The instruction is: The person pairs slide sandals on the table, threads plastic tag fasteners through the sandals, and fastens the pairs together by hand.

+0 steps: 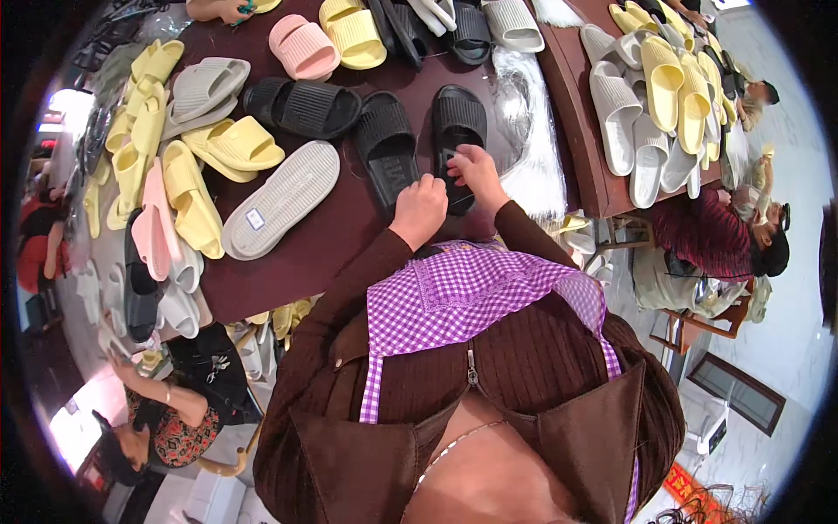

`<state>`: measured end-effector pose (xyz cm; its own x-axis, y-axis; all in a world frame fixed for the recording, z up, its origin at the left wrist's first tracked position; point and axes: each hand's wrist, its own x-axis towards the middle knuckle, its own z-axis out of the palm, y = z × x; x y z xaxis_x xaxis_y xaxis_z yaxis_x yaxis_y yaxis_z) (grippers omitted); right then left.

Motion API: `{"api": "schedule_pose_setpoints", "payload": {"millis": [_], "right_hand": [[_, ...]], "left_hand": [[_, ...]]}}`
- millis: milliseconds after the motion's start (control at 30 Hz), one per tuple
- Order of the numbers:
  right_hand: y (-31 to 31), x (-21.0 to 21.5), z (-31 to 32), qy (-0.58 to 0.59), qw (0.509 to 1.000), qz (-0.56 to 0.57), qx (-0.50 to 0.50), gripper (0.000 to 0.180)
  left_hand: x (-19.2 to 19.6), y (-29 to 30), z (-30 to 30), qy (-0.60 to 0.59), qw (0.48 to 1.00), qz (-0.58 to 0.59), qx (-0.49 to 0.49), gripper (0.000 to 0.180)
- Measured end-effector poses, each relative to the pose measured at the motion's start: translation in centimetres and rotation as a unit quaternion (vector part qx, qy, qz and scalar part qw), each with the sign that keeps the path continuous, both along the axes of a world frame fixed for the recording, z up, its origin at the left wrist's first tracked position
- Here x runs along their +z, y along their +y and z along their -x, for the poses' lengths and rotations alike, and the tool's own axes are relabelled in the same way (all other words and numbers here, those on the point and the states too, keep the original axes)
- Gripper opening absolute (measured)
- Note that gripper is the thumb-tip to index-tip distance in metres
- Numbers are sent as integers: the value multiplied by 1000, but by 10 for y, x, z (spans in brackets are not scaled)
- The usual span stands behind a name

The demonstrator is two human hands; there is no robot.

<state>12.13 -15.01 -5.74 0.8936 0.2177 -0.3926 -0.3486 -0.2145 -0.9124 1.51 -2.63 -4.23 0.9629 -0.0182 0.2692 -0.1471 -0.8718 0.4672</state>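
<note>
Two black slide slippers lie side by side, toes away from me, on the dark red table. My left hand is at the heel of the left black slipper, fingers curled and fingertips together. Over the heel part of the right black slipper, my right hand has its thumb and fingers drawn together in a pinch. Whatever either pinch holds is too small or hidden to name. Left of them a light grey slipper lies sole up with a small white label, beneath another black slipper.
Yellow slippers, a pink slipper and grey ones surround the work spot. Clear plastic wrap lies at the right. Another table carries piled grey and yellow slippers. Other people sit at both sides; a co-worker's hand shows at the far edge.
</note>
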Motion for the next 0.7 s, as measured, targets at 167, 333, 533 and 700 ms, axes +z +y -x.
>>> {"api": "schedule_pose_setpoints", "payload": {"millis": [167,333,533,700], "right_hand": [[-1,-2,-2,11,1000,15,1,27],[-1,-7,-16,10,1000,2,-29,25],[8,-11,-20,2,1000,29,-10,23],[12,-15,-25,-28,997,71,4,20]], "left_hand": [[12,-10,-2,32,997,-38,-54,7],[35,-18,-7,20,996,-22,-83,4],[30,-19,-7,44,995,-23,-87,3],[7,-8,-11,54,998,-15,-36,3]]}}
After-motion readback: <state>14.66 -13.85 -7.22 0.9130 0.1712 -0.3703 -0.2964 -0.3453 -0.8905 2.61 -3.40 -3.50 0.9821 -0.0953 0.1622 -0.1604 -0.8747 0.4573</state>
